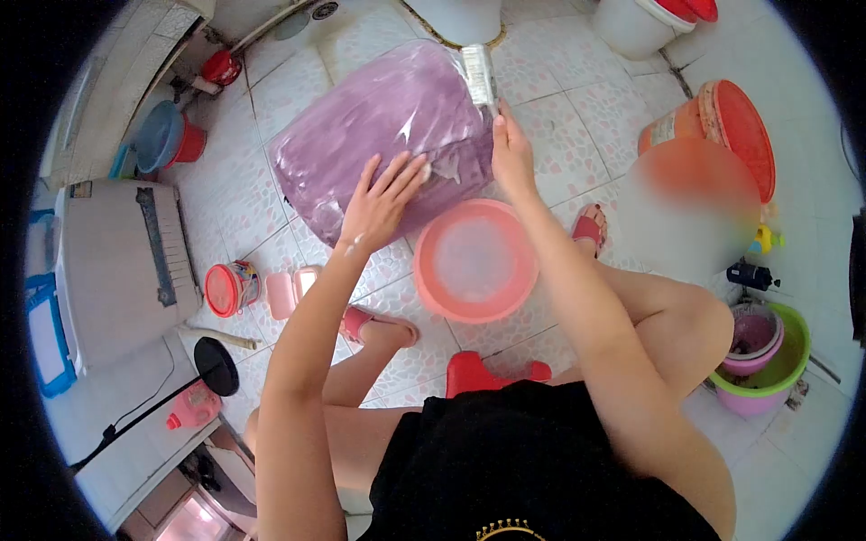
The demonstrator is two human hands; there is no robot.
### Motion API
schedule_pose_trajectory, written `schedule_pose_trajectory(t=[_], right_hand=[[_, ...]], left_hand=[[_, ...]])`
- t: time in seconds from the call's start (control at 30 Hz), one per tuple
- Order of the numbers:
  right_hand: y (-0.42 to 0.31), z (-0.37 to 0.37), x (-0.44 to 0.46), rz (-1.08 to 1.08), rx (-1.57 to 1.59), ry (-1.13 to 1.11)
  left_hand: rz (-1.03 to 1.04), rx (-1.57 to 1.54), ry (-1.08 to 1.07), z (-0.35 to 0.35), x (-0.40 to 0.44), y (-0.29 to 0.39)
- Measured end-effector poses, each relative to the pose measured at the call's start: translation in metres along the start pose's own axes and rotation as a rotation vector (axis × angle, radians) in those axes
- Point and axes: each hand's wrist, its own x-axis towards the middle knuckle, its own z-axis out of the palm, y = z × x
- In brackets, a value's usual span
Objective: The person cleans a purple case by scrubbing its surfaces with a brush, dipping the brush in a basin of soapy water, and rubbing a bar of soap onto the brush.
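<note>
A large purple cushion-like block [361,126], wet and streaked with white suds, lies on the tiled floor in front of me. My left hand [383,200] rests flat on its near part, fingers spread, with some foam on the wrist. At the block's right edge, my right hand [512,160] is closed around the handle of a scrubbing brush [478,74]. White bristles show on the brush, beside the block's upper right corner. Close below the block stands a pink basin [428,293] of cloudy water.
A red stool [469,374] is between my legs. To the left are a small red-lidded bucket [221,290], an open pink soap box [281,296] and a white appliance [113,270]. An orange bucket [672,126] and a green basin [798,338] stand at right.
</note>
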Motion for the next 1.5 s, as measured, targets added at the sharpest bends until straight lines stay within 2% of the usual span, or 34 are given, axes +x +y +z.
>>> schedule_pose_trajectory(t=[0.13, 0.23, 0.33, 0.37, 0.43, 0.47, 0.5, 0.6, 0.67, 0.73, 0.87, 0.93, 0.97, 1.0, 1.03, 1.13, 1.23, 1.33, 1.4, 1.47, 1.5], right_hand=[[-0.025, -0.019, 0.006, -0.081, -0.248, -0.067], [-0.053, -0.034, 0.019, 0.229, -0.036, -0.288], [-0.061, -0.033, 0.028, 0.225, -0.005, -0.290], [-0.052, -0.024, 0.025, 0.076, -0.071, -0.168], [-0.034, 0.000, 0.016, -0.227, -0.191, 0.077], [-0.033, 0.008, 0.011, -0.176, -0.180, 0.074], [-0.042, 0.017, -0.005, -0.122, -0.169, 0.068], [-0.074, 0.047, -0.055, -0.033, -0.125, -0.025], [-0.119, 0.064, -0.090, 0.098, -0.113, -0.216], [-0.140, 0.082, -0.109, 0.119, -0.232, -0.386], [-0.142, 0.077, -0.106, 0.006, -0.313, -0.459], [-0.109, 0.058, -0.082, -0.083, -0.280, -0.314], [-0.107, 0.035, -0.064, 0.025, -0.356, -0.384], [-0.088, 0.020, -0.048, -0.058, -0.339, -0.315], [-0.070, 0.009, -0.037, -0.138, -0.320, -0.249], [-0.052, -0.012, -0.012, -0.126, -0.365, -0.123], [-0.049, 0.005, -0.018, -0.122, -0.219, -0.019], [-0.094, 0.036, -0.055, 0.089, -0.233, -0.035], [-0.122, 0.052, -0.076, 0.097, -0.202, -0.166], [-0.155, 0.064, -0.091, 0.139, -0.320, -0.364], [-0.160, 0.075, -0.098, 0.085, -0.324, -0.405]], left_hand=[[-0.140, -0.018, 0.019, 0.004, -0.036, -0.006], [-0.273, -0.028, 0.073, 0.002, -0.053, -0.015], [-0.591, -0.090, 0.201, -0.004, -0.063, -0.024], [-0.715, -0.143, 0.150, 0.002, -0.064, -0.030], [-0.802, -0.382, 0.325, 0.015, -0.062, -0.037], [-0.842, -0.503, 0.411, 0.022, -0.063, -0.039], [-0.857, -0.474, 0.335, 0.020, -0.062, -0.038], [-0.842, -0.507, 0.366, 0.022, -0.063, -0.037], [-0.815, -0.489, 0.386, 0.027, -0.065, -0.039], [-0.813, -0.469, 0.366, 0.028, -0.067, -0.039], [-0.832, -0.542, 0.324, 0.028, -0.070, -0.040], [-0.891, -0.490, 0.230, 0.020, -0.067, -0.038], [-0.917, -0.457, 0.168, 0.010, -0.065, -0.036], [-0.945, -0.422, 0.108, 0.005, -0.064, -0.035], [-0.946, -0.421, 0.096, 0.005, -0.065, -0.034], [-0.935, -0.416, 0.057, 0.007, -0.064, -0.037], [-0.892, -0.466, 0.057, 0.012, -0.066, -0.043], [-0.818, -0.546, 0.074, 0.008, -0.069, -0.048], [-0.807, -0.519, 0.012, -0.009, -0.068, -0.046], [-0.815, -0.496, 0.020, -0.002, -0.068, -0.045], [-0.819, -0.483, 0.025, 0.006, -0.068, -0.045]])
